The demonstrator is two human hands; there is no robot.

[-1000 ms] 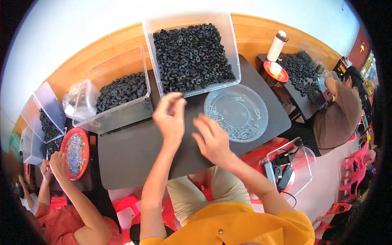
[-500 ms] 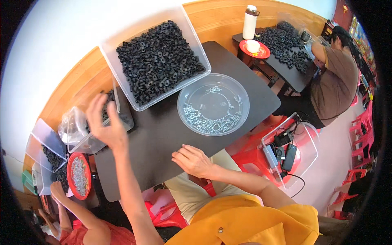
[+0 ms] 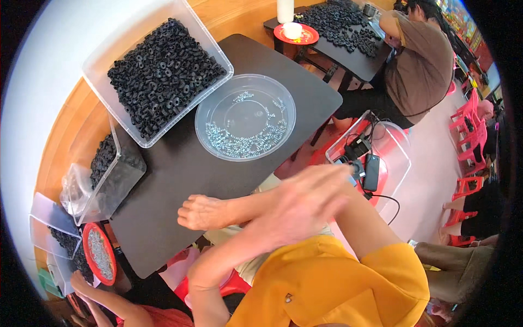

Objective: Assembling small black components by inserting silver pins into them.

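My left hand is crossed over my right forearm, close to the elbow. Motion blurs it, but its fingers look stretched out, with nothing seen in them. My right hand is curled at the near edge of the dark table; the inside of its fist is hidden. Beyond it stands a round clear plastic tub with many tiny shiny metal pieces, mostly along its near side. Behind that tub, to the left, a large translucent bin is heaped with small black ring-like parts.
Another clear bin with black parts and a plastic bag is at the left. A red-rimmed plate of small pieces lies near a co-worker's arm. Right of me, a clear box holds chargers and cables. Another person sits at the far table.
My left hand has swung from the left bin across to my right arm. My right hand shows lower and further left, its fingers more curled. The whole view has shifted.
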